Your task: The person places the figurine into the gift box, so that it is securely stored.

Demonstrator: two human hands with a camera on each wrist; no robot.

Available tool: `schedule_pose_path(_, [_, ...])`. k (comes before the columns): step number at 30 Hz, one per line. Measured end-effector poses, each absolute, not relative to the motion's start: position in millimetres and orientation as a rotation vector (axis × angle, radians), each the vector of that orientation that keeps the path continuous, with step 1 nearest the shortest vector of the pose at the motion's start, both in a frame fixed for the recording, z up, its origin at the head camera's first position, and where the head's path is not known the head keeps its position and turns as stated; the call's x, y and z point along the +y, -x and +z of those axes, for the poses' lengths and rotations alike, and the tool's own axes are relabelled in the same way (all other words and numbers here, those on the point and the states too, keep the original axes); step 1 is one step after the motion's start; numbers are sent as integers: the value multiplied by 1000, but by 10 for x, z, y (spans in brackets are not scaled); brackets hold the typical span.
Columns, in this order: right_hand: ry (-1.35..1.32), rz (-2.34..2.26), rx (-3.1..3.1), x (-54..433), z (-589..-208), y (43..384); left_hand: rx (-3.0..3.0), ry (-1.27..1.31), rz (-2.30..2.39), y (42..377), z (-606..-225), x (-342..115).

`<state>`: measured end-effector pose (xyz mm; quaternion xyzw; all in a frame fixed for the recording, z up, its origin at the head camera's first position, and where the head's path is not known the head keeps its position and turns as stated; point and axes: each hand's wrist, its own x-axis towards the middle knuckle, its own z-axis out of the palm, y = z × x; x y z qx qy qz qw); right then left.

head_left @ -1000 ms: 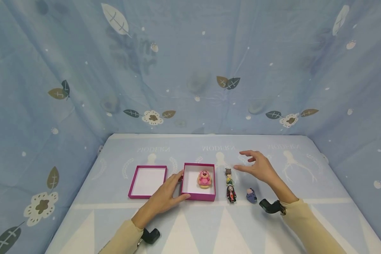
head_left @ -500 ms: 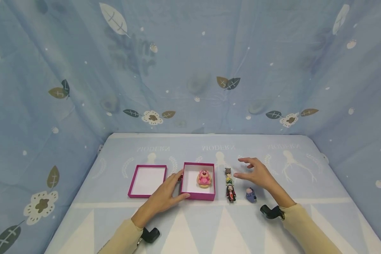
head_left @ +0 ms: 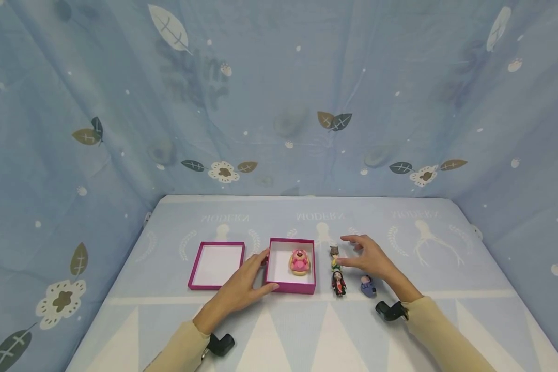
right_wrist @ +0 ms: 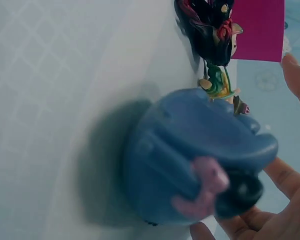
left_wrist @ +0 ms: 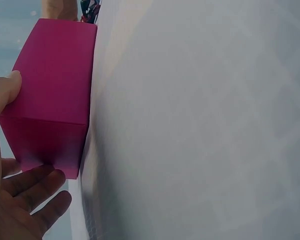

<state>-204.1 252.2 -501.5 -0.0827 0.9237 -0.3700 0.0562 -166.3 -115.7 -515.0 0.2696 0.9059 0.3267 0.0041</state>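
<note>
My left hand (head_left: 242,288) rests against the left front corner of a magenta box (head_left: 290,288). In the left wrist view its thumb touches the box's front wall (left_wrist: 57,70), and relaxed fingers lie at the side wall. A pink bear figurine (head_left: 299,262) sits inside the box. My right hand (head_left: 369,258) is at the brown-haired figurine in yellow and green (head_left: 335,258), thumb and fingers spread apart around it. Whether they touch it cannot be told. Just nearer lies a black-haired figurine in red (head_left: 338,283). A blue donkey figurine (right_wrist: 200,145) lies below the right wrist.
Left of the box lies a shallow magenta-rimmed lid (head_left: 216,288), white inside up. A pale blue patterned cloth (head_left: 297,336) covers the table. Blue printed curtains (head_left: 279,103) enclose the back and both sides.
My right hand has moved left and toward me, down to the yellow-and-green figurine. My left hand, the box and the figurines have stayed where they were.
</note>
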Motion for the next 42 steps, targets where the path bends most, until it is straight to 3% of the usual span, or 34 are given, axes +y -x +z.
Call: schedule_pose_path(42, [376,-1134,2866,2449,-5239,1985,2833,-843,1048,1661,-5167,-1159])
